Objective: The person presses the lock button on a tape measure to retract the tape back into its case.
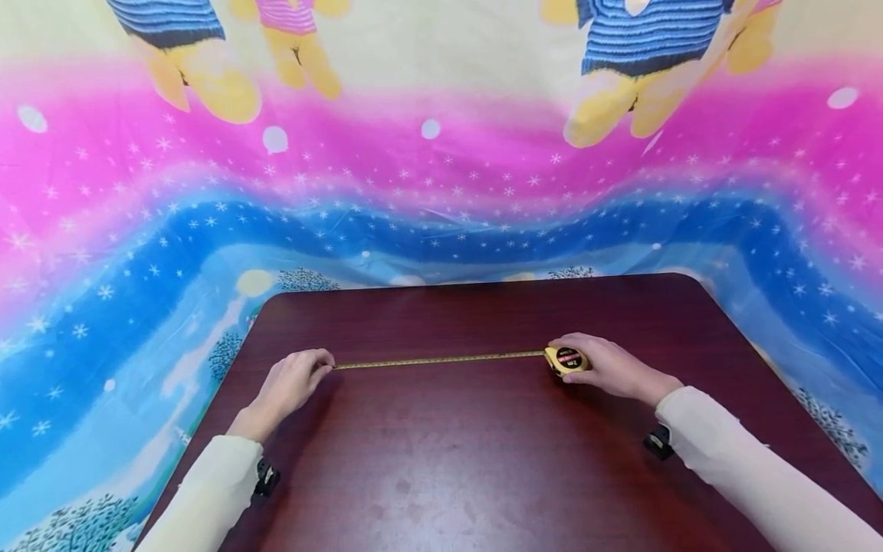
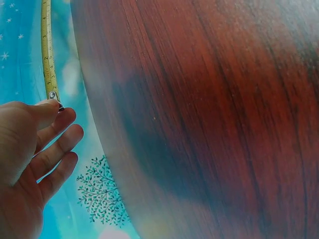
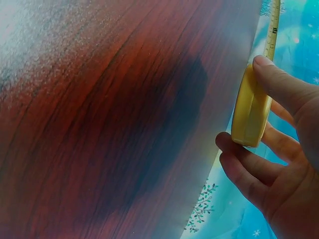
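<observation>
A yellow tape measure point(image 1: 567, 360) with a black and red label marked 2m is gripped in my right hand point(image 1: 610, 366), thumb on the near side and fingers on the far side. Its thin yellow blade point(image 1: 441, 360) stretches almost level across to my left hand point(image 1: 293, 383). Thumb and index finger of that hand pinch the blade's metal end hook point(image 2: 54, 95), while the other fingers are spread loosely below. In the right wrist view the yellow case point(image 3: 250, 109) stands between thumb and fingers, the blade leaving its top.
Beneath both hands lies a dark red-brown wood-grain table point(image 1: 414, 460) with rounded far corners. A patterned cloth point(image 1: 441, 161) in pink, blue and cream hangs behind it and along its sides. Each wrist wears a small black camera point(image 1: 267, 477).
</observation>
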`<state>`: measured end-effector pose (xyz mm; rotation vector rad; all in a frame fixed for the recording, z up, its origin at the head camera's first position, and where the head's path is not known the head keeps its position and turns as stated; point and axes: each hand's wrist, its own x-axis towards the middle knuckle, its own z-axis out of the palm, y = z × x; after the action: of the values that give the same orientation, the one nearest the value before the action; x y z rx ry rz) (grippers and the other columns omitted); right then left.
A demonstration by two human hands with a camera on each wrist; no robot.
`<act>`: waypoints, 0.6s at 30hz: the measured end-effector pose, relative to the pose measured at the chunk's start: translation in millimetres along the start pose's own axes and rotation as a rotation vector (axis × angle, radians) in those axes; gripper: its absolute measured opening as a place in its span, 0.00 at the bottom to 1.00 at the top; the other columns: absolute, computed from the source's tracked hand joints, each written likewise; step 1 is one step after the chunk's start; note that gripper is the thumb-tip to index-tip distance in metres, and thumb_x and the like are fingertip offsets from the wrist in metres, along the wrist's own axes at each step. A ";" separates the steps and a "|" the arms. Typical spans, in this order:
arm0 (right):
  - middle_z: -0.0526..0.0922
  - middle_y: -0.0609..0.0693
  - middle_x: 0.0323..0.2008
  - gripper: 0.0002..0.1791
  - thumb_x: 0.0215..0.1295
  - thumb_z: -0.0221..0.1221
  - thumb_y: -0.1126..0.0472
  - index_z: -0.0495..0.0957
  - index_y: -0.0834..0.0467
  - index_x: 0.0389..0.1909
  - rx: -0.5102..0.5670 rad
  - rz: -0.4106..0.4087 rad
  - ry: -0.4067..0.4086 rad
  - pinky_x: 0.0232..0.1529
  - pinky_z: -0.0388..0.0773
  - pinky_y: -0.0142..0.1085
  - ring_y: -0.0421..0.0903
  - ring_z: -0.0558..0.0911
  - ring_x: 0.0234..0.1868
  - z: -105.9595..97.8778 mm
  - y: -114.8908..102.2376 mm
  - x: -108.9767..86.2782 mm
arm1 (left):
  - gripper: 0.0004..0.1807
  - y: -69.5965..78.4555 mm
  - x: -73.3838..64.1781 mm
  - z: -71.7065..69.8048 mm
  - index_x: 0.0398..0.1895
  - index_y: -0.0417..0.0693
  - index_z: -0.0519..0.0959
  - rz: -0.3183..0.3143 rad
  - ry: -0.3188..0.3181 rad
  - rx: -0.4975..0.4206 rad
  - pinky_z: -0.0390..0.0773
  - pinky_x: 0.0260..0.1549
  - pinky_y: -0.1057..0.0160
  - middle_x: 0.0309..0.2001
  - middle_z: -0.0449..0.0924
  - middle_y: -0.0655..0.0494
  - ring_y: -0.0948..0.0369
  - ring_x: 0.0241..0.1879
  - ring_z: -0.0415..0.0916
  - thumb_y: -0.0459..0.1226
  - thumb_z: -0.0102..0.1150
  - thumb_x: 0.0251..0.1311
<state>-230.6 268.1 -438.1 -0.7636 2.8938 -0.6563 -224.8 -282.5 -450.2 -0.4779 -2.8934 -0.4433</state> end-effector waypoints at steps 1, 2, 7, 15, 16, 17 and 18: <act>0.77 0.57 0.64 0.33 0.63 0.69 0.57 0.72 0.55 0.69 0.003 0.003 -0.002 0.62 0.75 0.56 0.57 0.77 0.63 0.5 0.1 0.1 | 0.03 0.2 -0.5 -0.2 0.39 0.51 0.85 -0.001 0.000 -0.002 0.80 0.33 0.54 0.37 0.87 0.56 0.61 0.31 0.80 0.35 0.62 0.67; 0.77 0.57 0.64 0.33 0.63 0.70 0.57 0.72 0.55 0.69 0.005 0.005 -0.003 0.62 0.75 0.56 0.57 0.77 0.63 0.9 -0.1 0.3 | 0.03 0.3 -1.1 -0.3 0.39 0.51 0.85 -0.002 -0.001 -0.002 0.80 0.33 0.54 0.37 0.87 0.56 0.61 0.31 0.80 0.35 0.62 0.67; 0.78 0.57 0.64 0.33 0.62 0.70 0.57 0.72 0.54 0.69 0.009 0.008 -0.005 0.63 0.75 0.56 0.57 0.77 0.63 1.8 -1.7 0.6 | 0.03 1.3 -2.2 -1.3 0.39 0.51 0.85 -0.004 -0.009 -0.002 0.80 0.33 0.54 0.37 0.87 0.56 0.62 0.31 0.79 0.36 0.62 0.68; 0.78 0.57 0.64 0.33 0.63 0.69 0.57 0.72 0.54 0.69 -0.014 0.002 -0.007 0.61 0.76 0.56 0.56 0.77 0.61 -2.3 -4.7 -1.5 | 0.03 5.8 2.8 -5.7 0.39 0.50 0.85 0.009 0.010 0.007 0.80 0.33 0.52 0.37 0.88 0.55 0.60 0.32 0.81 0.34 0.63 0.66; 0.78 0.57 0.64 0.33 0.63 0.69 0.57 0.72 0.54 0.69 -0.013 0.005 -0.008 0.61 0.76 0.56 0.56 0.77 0.62 -2.6 -4.8 -1.6 | 0.03 6.4 3.1 -5.8 0.39 0.50 0.85 0.010 0.011 0.007 0.80 0.33 0.52 0.37 0.88 0.55 0.60 0.32 0.81 0.34 0.63 0.66; 0.78 0.57 0.64 0.33 0.63 0.69 0.57 0.72 0.54 0.69 -0.013 0.006 -0.008 0.61 0.76 0.56 0.56 0.77 0.62 -2.6 -4.9 -2.0 | 0.03 7.5 3.2 -5.8 0.39 0.50 0.85 0.009 0.010 0.005 0.80 0.34 0.52 0.37 0.88 0.55 0.59 0.32 0.81 0.35 0.63 0.66; 0.77 0.57 0.64 0.33 0.63 0.69 0.57 0.72 0.54 0.69 -0.013 0.008 -0.009 0.62 0.76 0.56 0.56 0.77 0.62 -2.5 -4.9 -2.4 | 0.02 8.1 3.2 -5.4 0.39 0.50 0.85 0.011 0.010 0.004 0.80 0.34 0.52 0.37 0.88 0.55 0.59 0.32 0.81 0.35 0.64 0.66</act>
<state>-226.8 266.4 -433.9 -0.7536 2.8938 -0.6324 -224.4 -276.0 -442.2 -0.4890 -2.8804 -0.4369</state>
